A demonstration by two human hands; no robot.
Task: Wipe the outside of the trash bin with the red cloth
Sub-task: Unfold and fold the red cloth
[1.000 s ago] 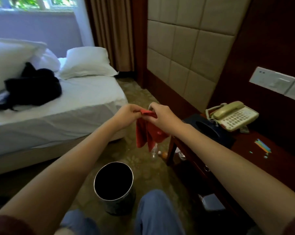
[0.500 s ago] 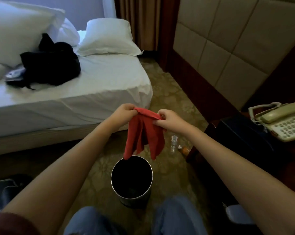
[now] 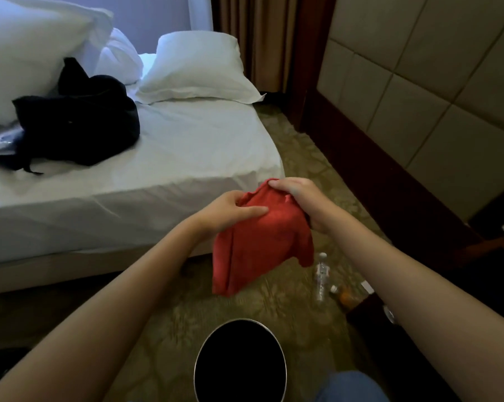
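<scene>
Soft red cloth (image 3: 262, 245), earlier hanging long, now bunched into a wiping pad: the left hand (image 3: 230, 211) pinches it under the thumb, the right hand (image 3: 298, 198) curls its fingers over its top, above the untouched round, metal-rimmed trash bin (image 3: 240, 361).

Dim room. Cool daylight from the upper left brightens the bed sheet (image 3: 187, 158) and pillows (image 3: 195, 68). Right side and lower corners sink into deep shadow. Trash bin (image 3: 239, 320) interior reads pure black. Edges bow from the wide angle. Carpet (image 3: 297, 309) slightly motion-blurred; detail soft overall.
</scene>
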